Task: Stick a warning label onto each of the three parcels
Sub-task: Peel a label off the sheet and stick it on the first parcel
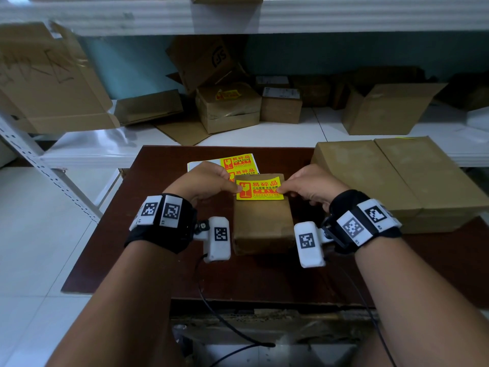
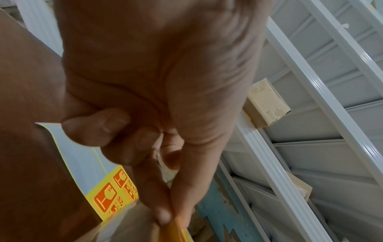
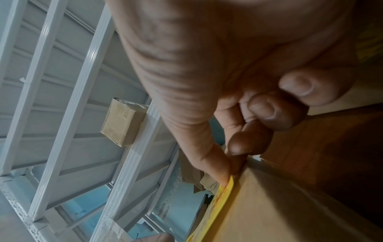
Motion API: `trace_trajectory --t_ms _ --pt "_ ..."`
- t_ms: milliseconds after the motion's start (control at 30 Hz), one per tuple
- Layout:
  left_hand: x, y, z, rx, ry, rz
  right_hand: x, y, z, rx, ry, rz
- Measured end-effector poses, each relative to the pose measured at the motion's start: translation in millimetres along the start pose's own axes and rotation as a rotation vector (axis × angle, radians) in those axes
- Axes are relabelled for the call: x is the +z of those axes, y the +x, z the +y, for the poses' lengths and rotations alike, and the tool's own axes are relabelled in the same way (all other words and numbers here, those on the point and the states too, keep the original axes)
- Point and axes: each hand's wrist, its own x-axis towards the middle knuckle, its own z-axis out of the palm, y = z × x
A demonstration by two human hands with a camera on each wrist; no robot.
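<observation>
My left hand (image 1: 205,181) and right hand (image 1: 313,187) each pinch an end of the yellow rectangular warning label (image 1: 259,189) over the small brown cardboard parcel (image 1: 262,223); uneven lowering, I judge, risks wrinkles or a crooked stick.

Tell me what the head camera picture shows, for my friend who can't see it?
Two hands, left hand and right hand, pinch the ends of a yellow warning label over a small brown parcel on a dark table. A label sheet lies behind it, and two bigger parcels sit right.

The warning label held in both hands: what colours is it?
Yellow warning label with red-orange print, clearest in the head view.
</observation>
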Motion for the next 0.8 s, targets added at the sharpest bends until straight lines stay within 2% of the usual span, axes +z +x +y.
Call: trace_trajectory --t_ms 567,800 --pt "-3 8 -2 -0.005 0.059 -0.069 6 -5 -7 -0.01 -0.056 0.027" --pt "-2 11 -3 -0.004 0.081 -0.055 6 -6 -7 -0.006 -0.044 -0.026"
